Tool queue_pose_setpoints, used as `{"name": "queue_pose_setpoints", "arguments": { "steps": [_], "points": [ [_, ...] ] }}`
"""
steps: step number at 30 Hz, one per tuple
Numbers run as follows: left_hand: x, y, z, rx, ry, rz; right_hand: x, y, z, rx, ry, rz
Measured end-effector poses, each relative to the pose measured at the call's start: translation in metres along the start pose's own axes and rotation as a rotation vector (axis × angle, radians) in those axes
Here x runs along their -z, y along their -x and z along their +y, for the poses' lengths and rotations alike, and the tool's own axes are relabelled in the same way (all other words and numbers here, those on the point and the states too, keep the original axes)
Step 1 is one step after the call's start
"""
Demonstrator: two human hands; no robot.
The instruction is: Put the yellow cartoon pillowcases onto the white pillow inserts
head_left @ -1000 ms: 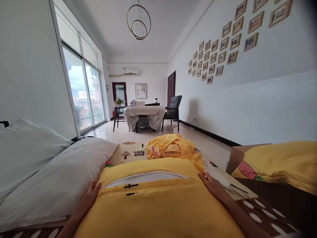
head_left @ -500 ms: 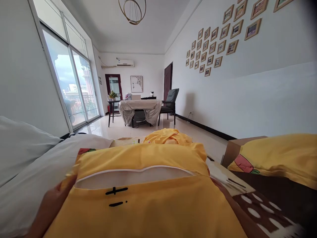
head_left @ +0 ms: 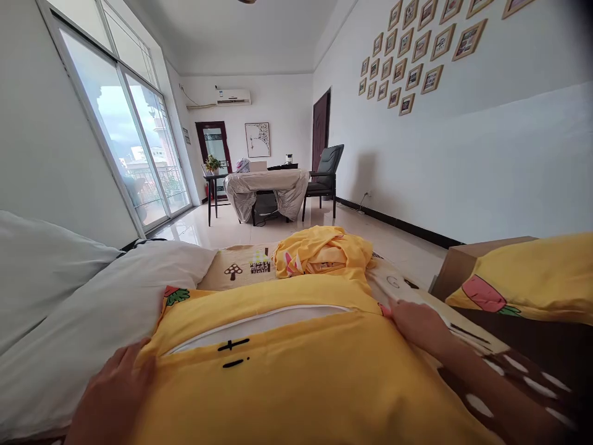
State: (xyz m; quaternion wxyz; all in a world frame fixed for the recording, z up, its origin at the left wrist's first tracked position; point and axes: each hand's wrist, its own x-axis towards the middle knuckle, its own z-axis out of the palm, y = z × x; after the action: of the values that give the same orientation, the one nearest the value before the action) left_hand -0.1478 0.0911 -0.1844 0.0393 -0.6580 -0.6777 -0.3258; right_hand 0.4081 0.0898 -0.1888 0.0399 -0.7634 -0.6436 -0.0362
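A yellow pillow (head_left: 296, 371) lies right in front of me, its case carrying black marks. Across its upper part the case's zipped opening (head_left: 264, 322) gapes, and white filling shows through the long slit. My left hand (head_left: 113, 386) is closed on the pillow's left edge, slightly blurred. On the opposite side my right hand (head_left: 417, 324) pinches the right edge of the case beside the end of the slit. Just beyond the pillow sits a crumpled heap of yellow cloth (head_left: 324, 247).
White pillows (head_left: 106, 296) are at the left. Another yellow pillow (head_left: 532, 278) with a carrot print lies at the right by a brown cardboard box (head_left: 482, 253). A patterned beige cloth (head_left: 231, 262) spreads underneath. Farther off stand a covered table (head_left: 266, 180) and a black chair (head_left: 327, 173).
The pillow has tipped down flatter and its slit looks narrower. Both hands show more clearly at its sides, the right one now higher. My view has tilted down.
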Motion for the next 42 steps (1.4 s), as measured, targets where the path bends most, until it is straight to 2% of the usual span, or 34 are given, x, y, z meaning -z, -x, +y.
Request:
{"name": "queue_pose_setpoints", "arguments": {
  "steps": [1,3,6,8,10,11,13,15,16,18,22,26,28,30,32,34,36,39,42],
  "points": [
    [0.008,-0.004,0.015,-0.050,0.003,-0.005,0.017,-0.001,-0.010,0.042,0.039,0.030],
    [0.024,-0.014,0.059,-0.208,0.008,-0.021,0.052,-0.001,-0.039,0.168,0.032,0.029],
    [0.035,-0.041,0.144,-0.443,0.054,-0.138,0.092,0.004,-0.097,0.444,0.022,0.006],
    [0.025,-0.060,0.196,-0.543,0.023,-0.257,0.098,0.008,-0.134,0.588,0.033,0.015],
    [-0.003,-0.072,0.231,-0.593,0.061,-0.320,0.082,0.012,-0.160,0.663,0.007,0.051],
    [-0.023,-0.074,0.241,-0.602,0.126,-0.348,0.068,0.013,-0.168,0.676,-0.039,0.084],
    [-0.067,-0.070,0.246,-0.617,0.152,-0.369,0.036,0.015,-0.175,0.658,-0.213,0.178],
    [-0.104,-0.060,0.239,-0.646,0.157,-0.418,0.009,0.016,-0.172,0.617,-0.416,0.238],
    [-0.117,-0.057,0.233,-0.644,0.182,-0.430,0.000,0.016,-0.168,0.606,-0.494,0.237],
    [-0.128,-0.053,0.223,-0.613,0.264,-0.464,-0.006,0.016,-0.158,0.607,-0.581,0.187],
    [-0.123,-0.053,0.221,-0.617,0.330,-0.482,0.007,0.012,-0.141,0.599,-0.592,0.114],
    [-0.117,-0.049,0.227,-0.699,0.288,-0.340,0.016,0.005,-0.128,0.605,-0.490,0.174],
    [-0.112,-0.042,0.230,-0.788,0.308,-0.190,0.017,0.003,-0.121,0.522,-0.370,0.216],
    [-0.103,-0.032,0.235,-0.922,0.385,-0.047,0.019,0.000,-0.113,0.365,-0.242,0.220],
    [-0.095,-0.020,0.241,-1.077,0.485,-0.002,0.022,-0.003,-0.106,0.204,-0.150,0.184],
    [-0.091,-0.007,0.247,-1.210,0.536,-0.063,0.026,-0.006,-0.100,0.081,-0.113,0.132],
    [-0.092,0.002,0.251,-1.270,0.506,-0.180,0.030,-0.008,-0.095,0.021,-0.129,0.081],
    [-0.099,0.007,0.253,-1.217,0.385,-0.352,0.033,-0.009,-0.091,0.026,-0.170,0.043],
    [-0.103,0.007,0.252,-1.156,0.273,-0.478,0.034,-0.006,-0.092,0.011,-0.177,0.058]
  ]
}}
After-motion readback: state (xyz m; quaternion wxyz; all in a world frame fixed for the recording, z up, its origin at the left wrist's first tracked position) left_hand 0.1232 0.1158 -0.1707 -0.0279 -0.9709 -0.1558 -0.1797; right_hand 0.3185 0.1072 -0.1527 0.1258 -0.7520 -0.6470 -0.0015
